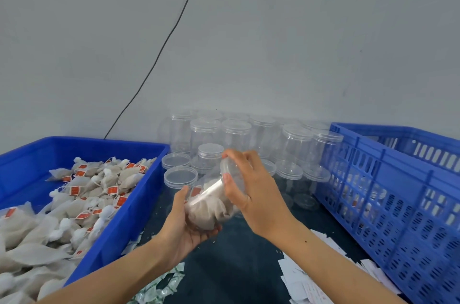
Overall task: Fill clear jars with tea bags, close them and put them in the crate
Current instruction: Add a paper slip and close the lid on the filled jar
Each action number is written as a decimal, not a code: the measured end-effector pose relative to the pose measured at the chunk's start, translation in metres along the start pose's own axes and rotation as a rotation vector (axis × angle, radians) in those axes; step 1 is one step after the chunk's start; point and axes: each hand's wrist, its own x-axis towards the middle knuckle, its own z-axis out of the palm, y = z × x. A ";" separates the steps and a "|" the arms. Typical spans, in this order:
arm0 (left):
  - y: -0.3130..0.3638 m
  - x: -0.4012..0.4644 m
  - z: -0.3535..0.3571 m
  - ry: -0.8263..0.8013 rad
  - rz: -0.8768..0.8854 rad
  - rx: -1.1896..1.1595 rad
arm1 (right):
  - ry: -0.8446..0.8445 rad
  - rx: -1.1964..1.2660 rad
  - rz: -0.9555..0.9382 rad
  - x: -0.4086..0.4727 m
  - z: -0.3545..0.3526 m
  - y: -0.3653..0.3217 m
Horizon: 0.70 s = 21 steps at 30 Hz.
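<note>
Two bare, sleeveless forearms

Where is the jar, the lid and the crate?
jar (211, 209): head view, its tea-filled side.
lid (227, 167): head view, its rim by the fingers.
crate (388, 194): head view, its near slotted wall.

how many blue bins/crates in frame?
2. A solid blue tub of tea bags on the left, a perforated blue crate on the right. None look hidden.
</note>
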 end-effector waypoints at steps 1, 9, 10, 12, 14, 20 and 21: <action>-0.001 0.000 0.000 -0.004 0.038 0.010 | 0.008 0.002 0.015 -0.001 0.001 -0.001; 0.013 -0.006 -0.002 -0.057 -0.187 -0.061 | -0.144 -0.080 -0.282 -0.005 -0.015 0.008; 0.015 -0.007 -0.004 -0.065 -0.225 -0.069 | -0.156 -0.116 -0.315 -0.005 -0.016 0.010; 0.017 -0.005 -0.004 -0.068 -0.227 -0.093 | -0.137 -0.123 -0.294 -0.005 -0.015 0.010; 0.015 -0.004 -0.002 -0.044 -0.166 -0.130 | -0.111 -0.103 -0.280 -0.003 -0.013 0.008; 0.009 -0.004 0.005 -0.053 -0.025 -0.144 | -0.059 -0.065 -0.334 0.002 -0.018 0.008; 0.009 -0.005 0.006 -0.057 -0.008 -0.142 | -0.049 -0.060 -0.323 0.003 -0.018 0.009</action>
